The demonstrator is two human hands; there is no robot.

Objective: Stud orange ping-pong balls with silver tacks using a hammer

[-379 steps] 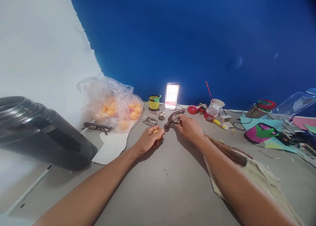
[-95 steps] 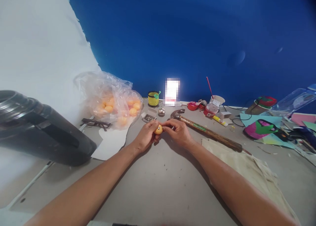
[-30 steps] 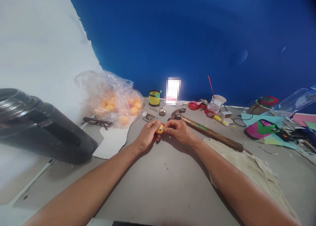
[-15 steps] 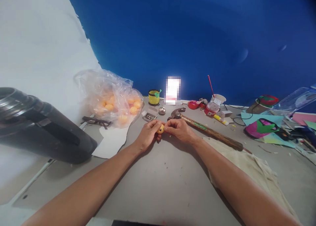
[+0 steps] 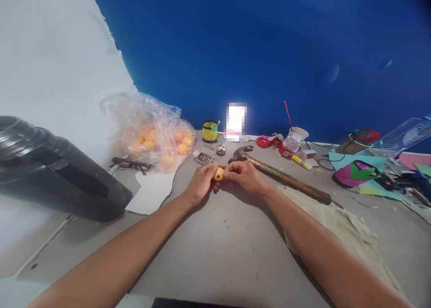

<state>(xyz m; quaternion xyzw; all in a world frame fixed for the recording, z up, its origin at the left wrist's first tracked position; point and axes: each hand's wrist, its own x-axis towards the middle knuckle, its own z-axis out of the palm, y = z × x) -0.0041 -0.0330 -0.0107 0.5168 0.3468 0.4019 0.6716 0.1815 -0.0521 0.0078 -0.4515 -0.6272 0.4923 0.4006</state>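
Between my two hands sits a small yellow-orange ball point(image 5: 218, 175), much like a table tennis ball, with a dark spot or hole facing me. My left hand point(image 5: 202, 181) is closed round its left side, thumb on top and fingers beneath. From the right, my right hand point(image 5: 245, 177) pinches its edge with thumb and fingertips; whether anything tiny is also in that pinch is hidden. Just beyond my left hand lies an open small box of metal bits point(image 5: 204, 158), with a shiny silver ball point(image 5: 221, 149) beside it. A claw hammer point(image 5: 279, 175) lies close behind my right hand.
A plastic bag of orange balls point(image 5: 148, 137), glasses point(image 5: 131, 164) and white paper point(image 5: 151, 193) lie left, near a large dark flask point(image 5: 60, 173). A beige cloth point(image 5: 333, 227) is under my right forearm. A yellow pot point(image 5: 210, 132) and paint cup point(image 5: 295, 139) stand along the blue wall.
The ball has turned slightly between my fingers, and more of its face with the dark spot shows. Both hands stay in nearly the same place.
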